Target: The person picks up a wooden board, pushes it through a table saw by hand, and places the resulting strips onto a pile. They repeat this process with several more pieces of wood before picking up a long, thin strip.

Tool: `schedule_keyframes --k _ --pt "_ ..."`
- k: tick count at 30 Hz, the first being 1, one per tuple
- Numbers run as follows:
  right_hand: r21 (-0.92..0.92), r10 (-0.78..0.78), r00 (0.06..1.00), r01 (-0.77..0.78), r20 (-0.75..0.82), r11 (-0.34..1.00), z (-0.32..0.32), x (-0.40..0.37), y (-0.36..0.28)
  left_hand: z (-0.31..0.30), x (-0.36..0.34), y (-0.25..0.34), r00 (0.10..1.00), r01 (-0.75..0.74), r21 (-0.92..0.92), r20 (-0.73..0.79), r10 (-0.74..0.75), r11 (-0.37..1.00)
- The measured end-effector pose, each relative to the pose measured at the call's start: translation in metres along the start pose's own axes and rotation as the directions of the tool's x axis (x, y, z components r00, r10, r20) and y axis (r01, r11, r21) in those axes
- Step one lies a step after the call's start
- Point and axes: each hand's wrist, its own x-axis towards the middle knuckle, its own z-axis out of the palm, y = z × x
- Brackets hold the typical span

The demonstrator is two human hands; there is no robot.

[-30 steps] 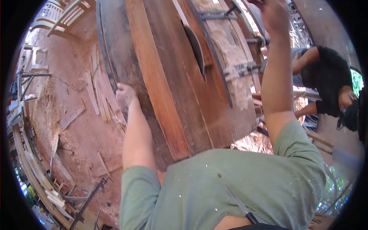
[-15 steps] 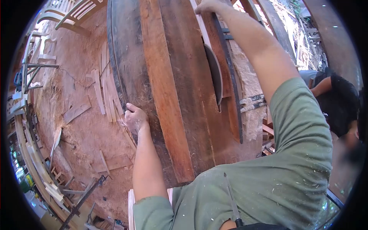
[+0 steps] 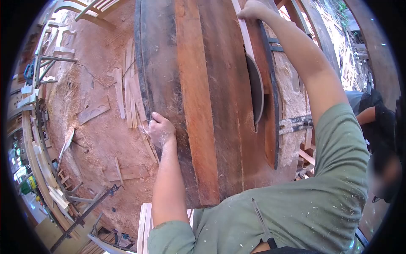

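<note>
A large saw blade (image 3: 256, 86) stands up through a slot in the wooden saw table (image 3: 192, 110). Beyond the blade, near the top of the view, my right hand (image 3: 252, 10) is closed on a narrow pale wood strip (image 3: 243, 31), which lies along the fence (image 3: 270, 127). My left hand (image 3: 160, 130) is at the left edge of the table, its fingers curled round the dark edge, well away from the blade.
Thin offcuts (image 3: 131, 91) lie on the dusty ground at left. Wooden chair frames (image 3: 91, 10) stand at upper left, long strips (image 3: 38, 156) at far left. A person in black (image 3: 374, 122) is at the right edge.
The view has shifted, so the table and blade appear further right and slightly lower. Both hands keep about the same places on the table edge and the strip.
</note>
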Motion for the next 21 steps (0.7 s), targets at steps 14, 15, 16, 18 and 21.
schedule_keyframes --k 14,15,16,18,21 --pt "-0.227 -0.386 0.914 0.404 0.123 0.886 -0.019 0.024 0.004 0.005 0.002 -0.001 0.998 -0.002 0.014 -0.064 0.003 1.000" --pt "-0.228 -0.385 0.916 0.402 0.113 0.887 -0.020 0.008 -0.001 0.005 0.002 -0.002 0.997 -0.006 0.009 -0.072 0.007 1.000" --pt "-0.106 -0.270 0.962 0.272 0.029 0.956 -0.020 -0.003 -0.001 0.005 0.002 -0.002 0.997 -0.008 0.004 -0.080 0.008 1.000" --pt "0.066 -0.093 0.995 0.096 -0.045 0.993 -0.026 -0.016 -0.005 0.007 0.001 -0.002 0.995 -0.020 -0.007 -0.099 0.019 1.000" --pt "0.201 0.066 0.883 0.032 -0.465 0.979 0.006 -0.003 -0.012 0.005 -0.005 -0.009 0.995 -0.019 0.002 -0.094 0.019 1.000"
